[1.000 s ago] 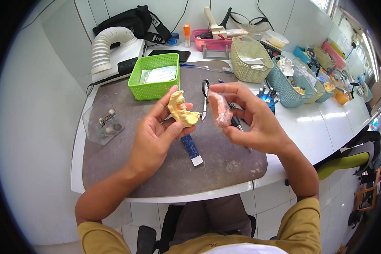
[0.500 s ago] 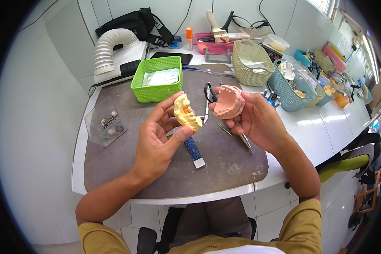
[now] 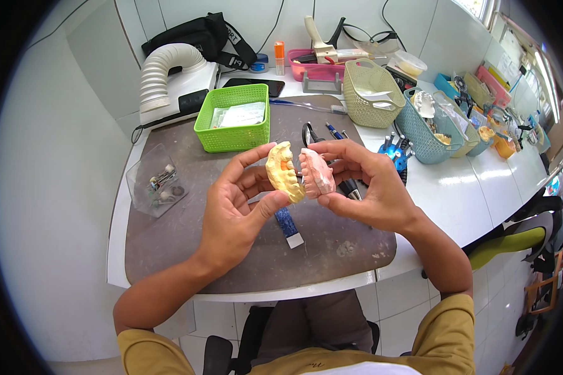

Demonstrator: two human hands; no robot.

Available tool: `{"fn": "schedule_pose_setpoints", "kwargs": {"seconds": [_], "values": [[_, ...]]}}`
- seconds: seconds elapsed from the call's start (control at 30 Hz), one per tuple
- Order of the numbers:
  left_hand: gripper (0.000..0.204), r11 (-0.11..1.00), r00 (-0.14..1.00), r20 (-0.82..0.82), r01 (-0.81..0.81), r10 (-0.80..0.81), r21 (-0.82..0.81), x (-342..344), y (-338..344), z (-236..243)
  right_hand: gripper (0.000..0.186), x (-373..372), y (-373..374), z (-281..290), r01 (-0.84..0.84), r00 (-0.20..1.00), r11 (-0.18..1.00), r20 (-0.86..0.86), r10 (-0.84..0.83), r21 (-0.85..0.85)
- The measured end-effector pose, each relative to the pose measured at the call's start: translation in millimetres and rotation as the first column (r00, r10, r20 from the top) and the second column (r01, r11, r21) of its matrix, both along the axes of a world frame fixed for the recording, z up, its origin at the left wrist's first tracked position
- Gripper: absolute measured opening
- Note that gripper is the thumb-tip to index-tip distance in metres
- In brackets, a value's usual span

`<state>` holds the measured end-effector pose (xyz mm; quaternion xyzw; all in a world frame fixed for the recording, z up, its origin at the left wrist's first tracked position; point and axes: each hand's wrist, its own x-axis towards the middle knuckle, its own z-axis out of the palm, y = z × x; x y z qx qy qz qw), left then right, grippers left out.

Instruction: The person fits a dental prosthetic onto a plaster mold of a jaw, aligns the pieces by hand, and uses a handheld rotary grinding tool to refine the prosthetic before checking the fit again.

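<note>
My left hand [image 3: 231,219] holds a yellow dental cast [image 3: 282,174] with an orange patch, gripping it between thumb and fingers. My right hand [image 3: 375,194] pinches a pink dental cast [image 3: 318,172]. The two casts face each other almost touching, teeth inward, over the mat [image 3: 187,244]. Beneath them lie a blue strip with a white end [image 3: 285,222], a black handpiece [image 3: 351,189] and slim pens or tools [image 3: 333,131], partly hidden.
A green basket [image 3: 231,135] stands behind my left hand, a clear box of small burs [image 3: 157,194] at left, a white extraction hose [image 3: 155,84] behind. At right are a blue spiky tool holder [image 3: 393,153] and several baskets [image 3: 428,140]; a pink tray [image 3: 316,66] sits at the back.
The pink cast, tilted up to show its arch half a second ago, is turned sideways and brought left against the yellow one. My left hand has shifted slightly right with the yellow cast.
</note>
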<state>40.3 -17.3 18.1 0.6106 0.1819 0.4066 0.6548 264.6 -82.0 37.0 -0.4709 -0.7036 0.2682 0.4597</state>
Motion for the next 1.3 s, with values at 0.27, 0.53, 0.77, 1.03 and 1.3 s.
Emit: {"fn": "schedule_pose_setpoints", "kwargs": {"seconds": [0.27,0.53,0.77,1.03,1.3], "values": [[0.061,1.0,1.0,-0.011,-0.005,0.006,0.025,-0.7,0.4,-2.9,0.06,-2.6,-0.4,-2.1,-0.042,0.999,0.999,-0.003,0.042,0.008],[0.062,0.999,1.0,-0.023,0.005,-0.004,0.039,-0.9,0.7,-3.0,0.06,-3.9,-0.8,-3.0,-0.063,0.997,0.998,-0.049,0.062,-0.006],[0.063,0.999,1.0,-0.025,0.006,-0.005,0.053,-0.9,1.1,-3.4,0.061,-3.6,-1.7,-1.7,-0.086,0.995,0.996,-0.053,0.084,-0.03],[0.063,0.998,0.999,-0.031,0.01,-0.008,0.06,-1.5,0.7,-2.1,0.062,-4.3,-1.7,-2.4,-0.111,0.991,0.993,-0.074,0.107,-0.042],[0.063,0.992,0.999,-0.042,-0.01,0.015,0.125,-3.4,-0.7,0.3,0.064,-2.7,-0.1,-6.5,-0.151,0.982,0.987,-0.124,0.143,-0.053]]}}
